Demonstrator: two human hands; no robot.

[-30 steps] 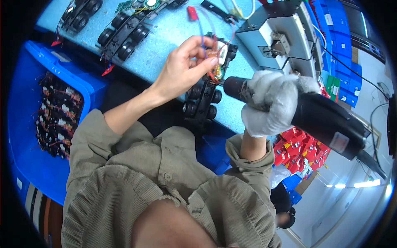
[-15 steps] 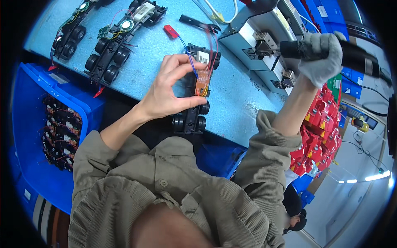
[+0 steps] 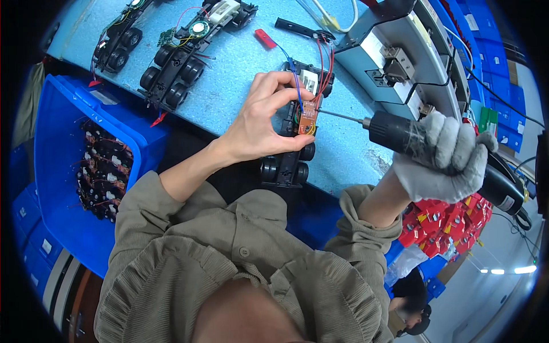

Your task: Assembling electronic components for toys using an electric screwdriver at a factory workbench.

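Bare left hand [image 3: 258,118] pinches an orange circuit board [image 3: 308,119] over a wheeled chassis [image 3: 286,170] on the worktop [image 3: 349,154]; gloved right hand [image 3: 449,160] grips a power screwdriver [image 3: 389,130] at right.

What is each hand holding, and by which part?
The left hand pinches the small orange circuit board by its opposite ends; the gloved right hand grips the black power screwdriver around the middle of its body.

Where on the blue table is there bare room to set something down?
The blue tabletop shows bare between the middle chassis and left hand, and below the screwdriver bit, right of the rightmost chassis. Crowded: around the circuit board, where hand, bit and that chassis bunch together.
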